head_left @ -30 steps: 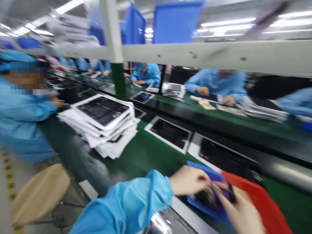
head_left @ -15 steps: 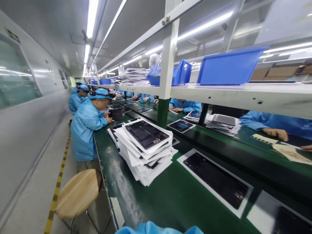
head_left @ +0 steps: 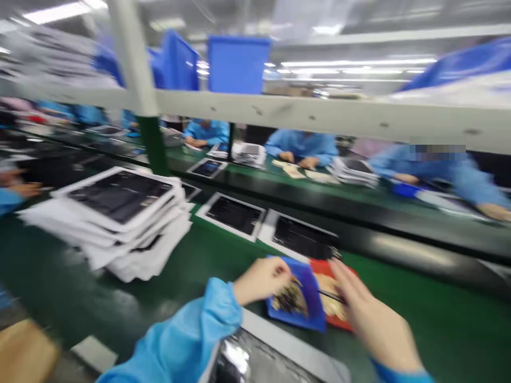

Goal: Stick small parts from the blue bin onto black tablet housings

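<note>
My left hand [head_left: 263,279] is over the near left side of a small blue tray [head_left: 317,311], fingers curled into a pinch; whatever they hold is too blurred to make out. Small dark and gold parts [head_left: 293,299] lie in that tray. My right hand [head_left: 377,319] is at the right edge of a red tray [head_left: 342,322] with pale pieces in it. A thin dark tool [head_left: 330,295], perhaps tweezers, sticks out from under its fingers across the red tray. Just below my hands lies an opened tablet [head_left: 263,356] with a pale frame, partly covered by my left sleeve.
A stack of tablets and white sheets [head_left: 131,234] stands on the green bench [head_left: 191,287] to the left. Two tablets on white sheets [head_left: 233,213] lie behind the trays. A shelf [head_left: 287,109] with blue bins [head_left: 238,64] crosses above. Co-workers [head_left: 301,146] sit opposite.
The view has swung right and down, blurring the picture. Both my hands, the two small trays and the tablet in front of me have come into view; the stack appears farther left.
</note>
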`<state>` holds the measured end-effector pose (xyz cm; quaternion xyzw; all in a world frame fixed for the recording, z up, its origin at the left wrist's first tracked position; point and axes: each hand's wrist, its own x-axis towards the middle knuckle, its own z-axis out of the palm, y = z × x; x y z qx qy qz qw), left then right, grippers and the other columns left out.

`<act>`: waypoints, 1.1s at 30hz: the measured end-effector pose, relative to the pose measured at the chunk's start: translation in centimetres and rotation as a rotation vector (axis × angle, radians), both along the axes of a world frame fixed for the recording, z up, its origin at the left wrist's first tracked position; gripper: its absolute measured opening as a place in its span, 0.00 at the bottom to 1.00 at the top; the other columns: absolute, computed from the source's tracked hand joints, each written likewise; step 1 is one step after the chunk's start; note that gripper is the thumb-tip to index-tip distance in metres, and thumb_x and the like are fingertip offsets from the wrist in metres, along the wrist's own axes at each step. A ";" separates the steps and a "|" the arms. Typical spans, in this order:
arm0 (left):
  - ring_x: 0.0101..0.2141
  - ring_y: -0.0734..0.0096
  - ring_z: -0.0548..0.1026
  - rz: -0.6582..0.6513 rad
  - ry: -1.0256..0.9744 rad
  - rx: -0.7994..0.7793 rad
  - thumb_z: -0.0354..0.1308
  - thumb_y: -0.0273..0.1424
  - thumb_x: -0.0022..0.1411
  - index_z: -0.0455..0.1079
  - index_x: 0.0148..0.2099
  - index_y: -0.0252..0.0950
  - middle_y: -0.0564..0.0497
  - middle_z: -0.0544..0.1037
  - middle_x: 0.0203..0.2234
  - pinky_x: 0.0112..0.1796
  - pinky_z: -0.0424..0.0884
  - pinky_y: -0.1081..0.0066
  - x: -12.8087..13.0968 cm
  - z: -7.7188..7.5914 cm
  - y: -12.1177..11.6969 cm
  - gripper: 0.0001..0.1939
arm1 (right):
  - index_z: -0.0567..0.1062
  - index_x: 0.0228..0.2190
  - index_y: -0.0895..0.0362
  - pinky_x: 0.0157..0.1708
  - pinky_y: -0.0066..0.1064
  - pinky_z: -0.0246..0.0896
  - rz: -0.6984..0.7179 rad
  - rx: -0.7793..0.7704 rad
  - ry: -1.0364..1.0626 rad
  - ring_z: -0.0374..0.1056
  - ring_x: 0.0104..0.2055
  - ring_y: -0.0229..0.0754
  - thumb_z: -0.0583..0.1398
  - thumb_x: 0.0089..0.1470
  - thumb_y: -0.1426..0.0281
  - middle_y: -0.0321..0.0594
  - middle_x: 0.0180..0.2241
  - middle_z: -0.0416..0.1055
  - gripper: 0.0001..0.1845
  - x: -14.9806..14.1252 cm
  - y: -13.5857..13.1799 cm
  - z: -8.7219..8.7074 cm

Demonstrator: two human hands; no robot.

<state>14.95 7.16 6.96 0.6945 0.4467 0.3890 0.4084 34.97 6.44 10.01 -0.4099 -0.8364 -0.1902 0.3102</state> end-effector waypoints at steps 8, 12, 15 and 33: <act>0.32 0.73 0.72 -0.080 -0.041 0.051 0.49 0.28 0.61 0.65 0.37 0.36 0.52 0.73 0.31 0.34 0.68 0.73 -1.1 3.4 -3.8 0.04 | 0.63 0.55 0.60 0.24 0.31 0.63 0.116 -0.009 -0.276 0.70 0.30 0.39 0.51 0.49 0.80 0.44 0.55 0.63 0.29 -0.5 -5.3 0.4; 0.32 0.73 0.69 -0.078 0.151 0.418 0.48 0.22 0.60 0.66 0.37 0.36 0.53 0.72 0.29 0.34 0.65 0.72 -1.9 5.7 -6.4 0.07 | 0.63 0.54 0.63 0.22 0.31 0.61 0.346 -0.051 -0.162 0.69 0.29 0.39 0.53 0.53 0.74 0.47 0.52 0.67 0.25 -1.9 -7.1 1.2; 0.30 0.74 0.68 -0.063 0.188 0.544 0.48 0.21 0.61 0.65 0.35 0.36 0.54 0.70 0.27 0.33 0.65 0.72 -2.4 6.2 -7.3 0.07 | 0.63 0.54 0.63 0.20 0.31 0.60 0.414 -0.082 -0.108 0.68 0.28 0.38 0.54 0.51 0.74 0.47 0.51 0.67 0.27 -2.1 -7.6 1.4; 0.29 0.73 0.68 -0.031 0.212 0.612 0.49 0.20 0.60 0.64 0.37 0.35 0.53 0.71 0.26 0.31 0.64 0.69 -2.4 6.4 -8.9 0.07 | 0.65 0.53 0.62 0.30 0.29 0.63 0.651 -0.267 0.236 0.70 0.42 0.38 0.55 0.47 0.74 0.45 0.56 0.61 0.29 -2.4 -7.9 1.9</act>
